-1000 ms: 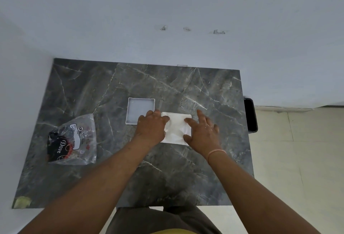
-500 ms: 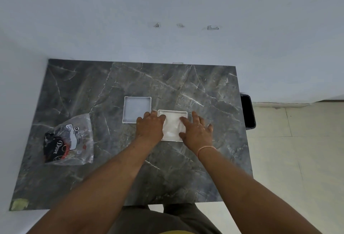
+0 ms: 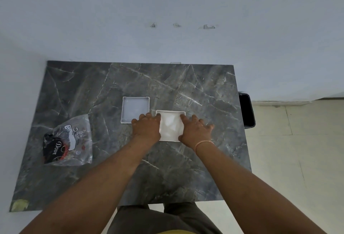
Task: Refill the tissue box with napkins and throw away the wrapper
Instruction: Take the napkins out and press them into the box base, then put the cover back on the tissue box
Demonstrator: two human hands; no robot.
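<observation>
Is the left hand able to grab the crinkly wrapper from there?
Probably yes. The wrapper lies alone on the table, off to the left hand's side, with bare marble between them.

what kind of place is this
Probably a plain room in a home: a dark marble-look table pushed against a bare, patchy white wall, cream floor tiles, and a small black bin beside the table.

Brand "Dove" legible in white script on the dark part of the clear plastic wrapper (image 3: 68, 140); its white label's print is illegible.
</observation>
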